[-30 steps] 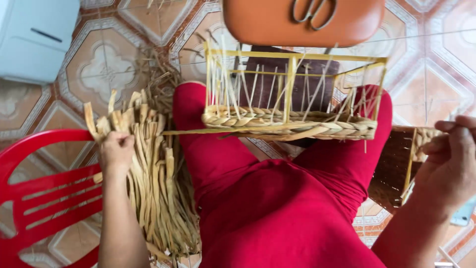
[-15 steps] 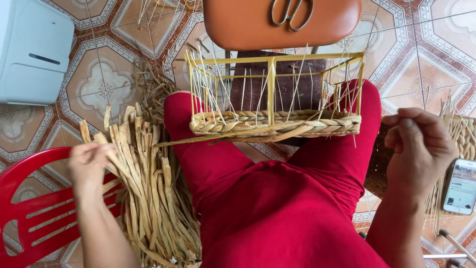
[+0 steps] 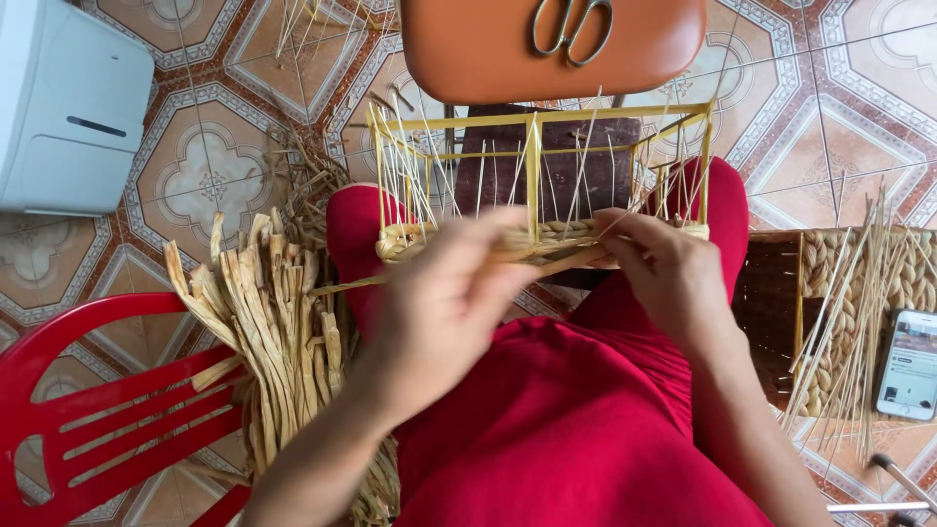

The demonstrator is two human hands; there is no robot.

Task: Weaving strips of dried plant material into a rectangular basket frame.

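Both hands are back at the basket frame (image 3: 535, 176) now, left hand (image 3: 444, 298) and right hand (image 3: 664, 273) pinching one straw strand (image 3: 547, 262); only bottom rows woven.

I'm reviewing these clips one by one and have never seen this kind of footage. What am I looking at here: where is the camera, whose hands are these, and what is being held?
The one picture comes from a camera worn on a person's head, looking down at their lap and red trousers. No machine is involved: both hands are the wearer's own. The left hand and right hand meet at a half-woven basket, a yellow frame with thin upright sticks and a braided band along its bottom, resting on the knees. They pinch a flat straw strip; each grip looks closed on it, though blurred. Beside the left leg lies a bundle of dried strips, next to a red plastic chair. Scissors lie on an orange stool ahead. A phone lies at right.
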